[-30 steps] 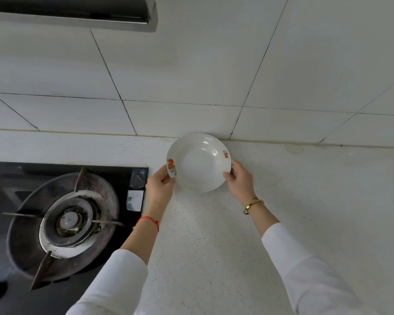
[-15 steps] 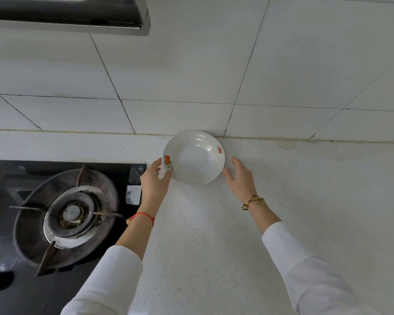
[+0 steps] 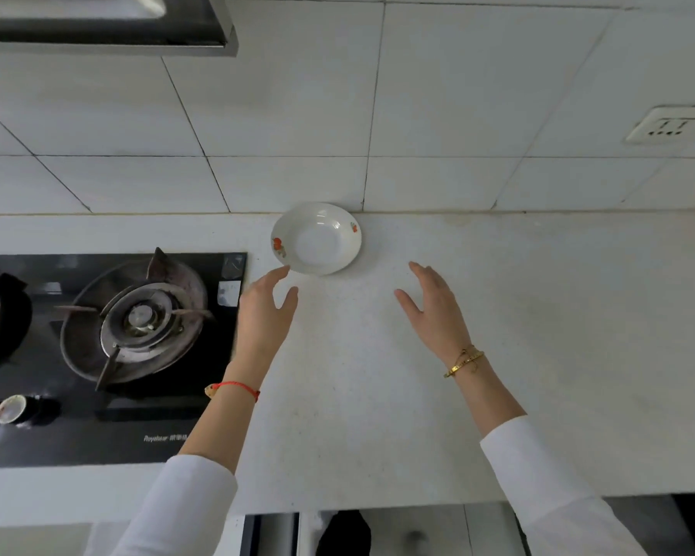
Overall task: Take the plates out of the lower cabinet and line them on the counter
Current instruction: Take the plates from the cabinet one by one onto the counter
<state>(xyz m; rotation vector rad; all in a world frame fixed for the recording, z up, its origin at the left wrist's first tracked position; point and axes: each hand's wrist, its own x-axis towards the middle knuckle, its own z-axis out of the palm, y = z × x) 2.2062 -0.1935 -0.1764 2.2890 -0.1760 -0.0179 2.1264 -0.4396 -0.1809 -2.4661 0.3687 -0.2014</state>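
Here the shallow white ceramic plate with small orange motifs on its rim (image 3: 317, 238) sits on the pale speckled stone counter (image 3: 538, 315), close against the tiled wall. The left hand (image 3: 263, 315) and right hand (image 3: 438, 311) hover spread and empty, left fingertips just beside the rim, right hand apart.

One line of white print was seen on the black glass front of the gas hob (image 3: 109, 435), near its front edge. Its first word could be read roughly as "Royalstar", though the letters were small and blurred; the characters after it could not be made out. A pale sticker (image 3: 229, 292) at the hob's right rear corner carried marks too blurred to be read.
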